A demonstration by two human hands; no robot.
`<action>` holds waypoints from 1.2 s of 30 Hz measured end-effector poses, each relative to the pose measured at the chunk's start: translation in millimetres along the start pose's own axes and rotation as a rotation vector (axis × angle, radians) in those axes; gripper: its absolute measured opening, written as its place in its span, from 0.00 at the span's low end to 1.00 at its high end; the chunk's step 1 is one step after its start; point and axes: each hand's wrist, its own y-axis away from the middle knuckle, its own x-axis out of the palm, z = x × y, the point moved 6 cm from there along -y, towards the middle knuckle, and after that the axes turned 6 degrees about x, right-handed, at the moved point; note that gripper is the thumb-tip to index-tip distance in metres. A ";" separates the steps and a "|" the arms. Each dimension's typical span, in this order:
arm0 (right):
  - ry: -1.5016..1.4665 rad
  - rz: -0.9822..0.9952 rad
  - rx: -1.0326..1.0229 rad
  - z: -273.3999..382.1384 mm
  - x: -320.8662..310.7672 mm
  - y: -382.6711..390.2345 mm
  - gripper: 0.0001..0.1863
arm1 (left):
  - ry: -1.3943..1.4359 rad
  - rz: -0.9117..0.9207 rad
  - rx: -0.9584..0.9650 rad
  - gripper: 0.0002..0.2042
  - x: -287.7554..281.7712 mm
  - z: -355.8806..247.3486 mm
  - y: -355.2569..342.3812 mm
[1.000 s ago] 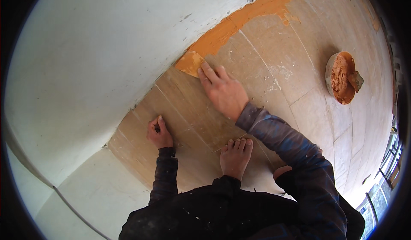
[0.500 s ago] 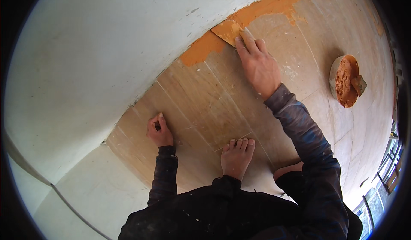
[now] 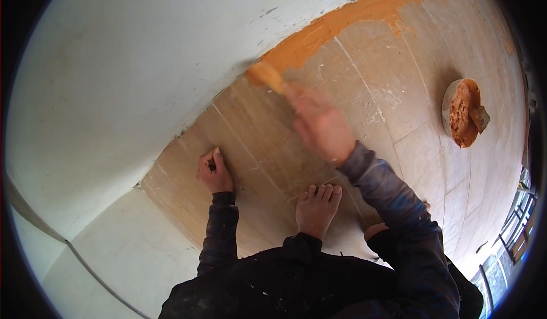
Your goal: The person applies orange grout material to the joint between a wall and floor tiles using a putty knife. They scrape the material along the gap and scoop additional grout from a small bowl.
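My right hand (image 3: 322, 122), smeared by motion, grips a flat putty scraper (image 3: 268, 77) coated with orange paste. Its blade is at the joint where the white wall meets the wood-look floor. A band of orange paste (image 3: 307, 40) runs along that joint, from beside the scraper up toward the far right. My left hand (image 3: 215, 171) is closed on the floor near the wall, thumb against curled fingers; a dark gap shows between them, and whatever it may hold is hidden.
A round tub (image 3: 448, 114) of orange paste stands on the floor at the right, with a small stained scraper (image 3: 480, 118) at its rim. My bare foot (image 3: 318, 211) is on the floor (image 3: 268, 165) between my arms. A cable (image 3: 97, 273) runs along the lower left.
My right hand and the scraper have swept left and nearer along the wall joint, uncovering the paste band behind them. My left hand has hardly moved.
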 end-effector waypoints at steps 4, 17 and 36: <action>-0.112 -0.183 0.225 -56.1 -41.0 -0.1 0.33 | 0.034 0.008 -0.017 0.08 -1.4 -3.8 -0.1; 0.232 -0.166 0.122 -60.9 -30.8 -18.2 0.30 | 0.052 0.011 -0.039 0.08 -1.5 3.1 1.2; 0.119 0.106 -0.128 4.0 20.6 4.0 0.30 | -0.002 0.000 -0.005 0.08 -1.7 2.7 0.5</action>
